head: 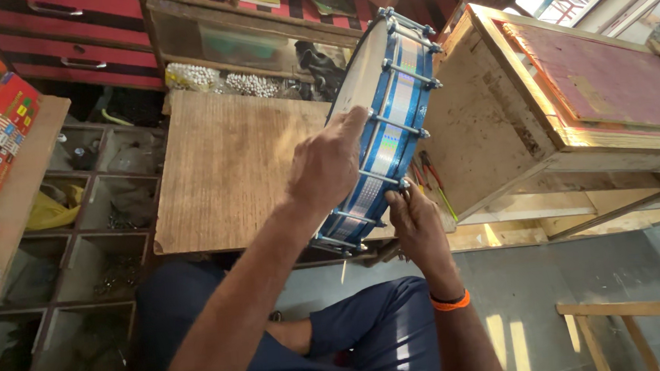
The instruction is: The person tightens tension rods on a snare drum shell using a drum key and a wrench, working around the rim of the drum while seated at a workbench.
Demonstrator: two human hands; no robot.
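A round frame drum point(387, 121) with a shiny blue shell, white skin and several silver tension rods stands on edge over a low wooden table point(226, 169). My left hand point(327, 163) lies flat against the drum's skin and rim, steadying it from the left. My right hand point(412, 219) is closed on the drum's lower rim at a tension rod; whether it holds a small tool I cannot tell. An orange band circles my right wrist. My legs in dark blue trousers are below.
A large wooden crate point(539, 111) with a reddish top stands right of the drum. Wooden compartments point(82, 246) with small parts fill the left floor. Red drawers point(69, 33) and shelves are behind. Red-handled pliers point(430, 173) lie by the crate. A wooden frame point(628, 320) sits lower right.
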